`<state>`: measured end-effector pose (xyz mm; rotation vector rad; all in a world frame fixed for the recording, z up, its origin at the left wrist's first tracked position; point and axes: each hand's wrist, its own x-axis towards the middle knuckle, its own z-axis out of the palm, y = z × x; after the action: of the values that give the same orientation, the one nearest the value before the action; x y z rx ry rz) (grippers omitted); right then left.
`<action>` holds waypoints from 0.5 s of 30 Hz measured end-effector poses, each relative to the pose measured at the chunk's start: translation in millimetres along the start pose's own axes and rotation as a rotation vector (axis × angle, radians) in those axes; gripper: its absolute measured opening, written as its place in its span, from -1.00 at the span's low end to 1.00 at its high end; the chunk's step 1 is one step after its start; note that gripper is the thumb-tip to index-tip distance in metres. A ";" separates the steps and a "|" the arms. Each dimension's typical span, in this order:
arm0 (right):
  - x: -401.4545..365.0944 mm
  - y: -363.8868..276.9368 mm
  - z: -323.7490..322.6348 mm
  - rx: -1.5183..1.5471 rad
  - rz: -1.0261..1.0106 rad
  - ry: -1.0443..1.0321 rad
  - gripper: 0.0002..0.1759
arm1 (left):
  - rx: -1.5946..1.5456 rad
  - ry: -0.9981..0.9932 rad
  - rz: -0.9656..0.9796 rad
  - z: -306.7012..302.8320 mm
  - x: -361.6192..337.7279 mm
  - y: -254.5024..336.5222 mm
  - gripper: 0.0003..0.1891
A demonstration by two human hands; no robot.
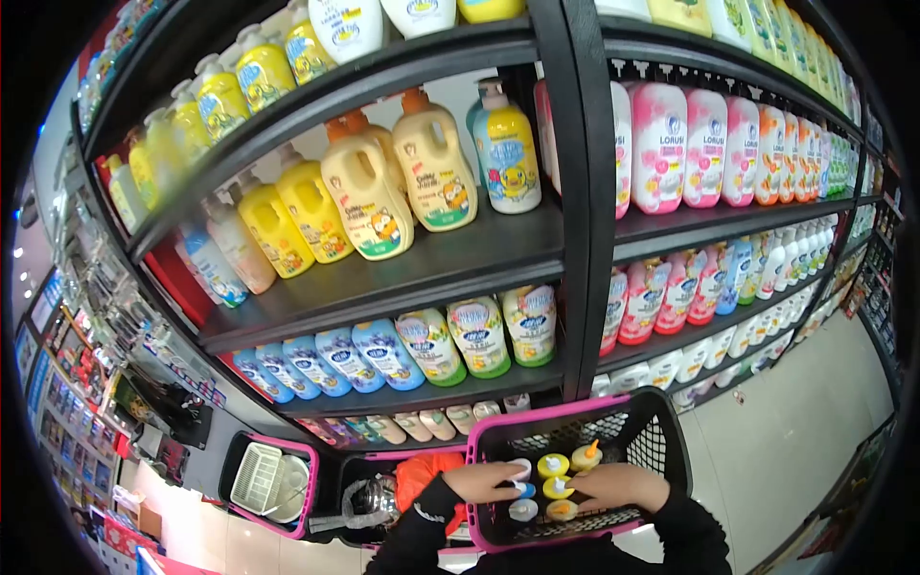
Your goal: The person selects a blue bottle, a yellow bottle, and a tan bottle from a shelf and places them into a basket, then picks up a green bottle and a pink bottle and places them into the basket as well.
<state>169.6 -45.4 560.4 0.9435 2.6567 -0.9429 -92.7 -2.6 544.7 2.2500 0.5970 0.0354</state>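
Tall black shelves [479, 254] are seen, packed full. Big yellow jugs [369, 206] are lined up in the middle, and pink bottles [661, 144] are lined up on the right. A pale floor [805, 422] is seen lower down on the right.

A black basket [565, 414] with a pink rim is seen close up, just below the shelves. A second basket [311, 494] is seen to its left, with something white in it.

Both hands are put inside the black basket. The left hand [489, 477] is laid beside a white cap. The right hand [621, 484] is curled over, next to the yellow caps. It cannot be told if anything is gripped by either hand, because the fingers are too small to be seen well.

The little bottles [553, 467] are stood in the basket, between the two hands, close together and touching.

It is judged that the bottles are being sorted or counted in the basket. For a next move, one bottle would need to be gripped well by its cap, so the others are not knocked over.
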 end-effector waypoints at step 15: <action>39.4 -31.2 -271.5 -0.517 -0.237 1.178 -0.41 | -0.385 1.057 0.163 -264.5 76.8 38.0 -0.66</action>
<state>132.9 123.3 775.9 1.2959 3.6604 0.5402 -64.9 192.5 740.8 1.7576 0.8320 1.3544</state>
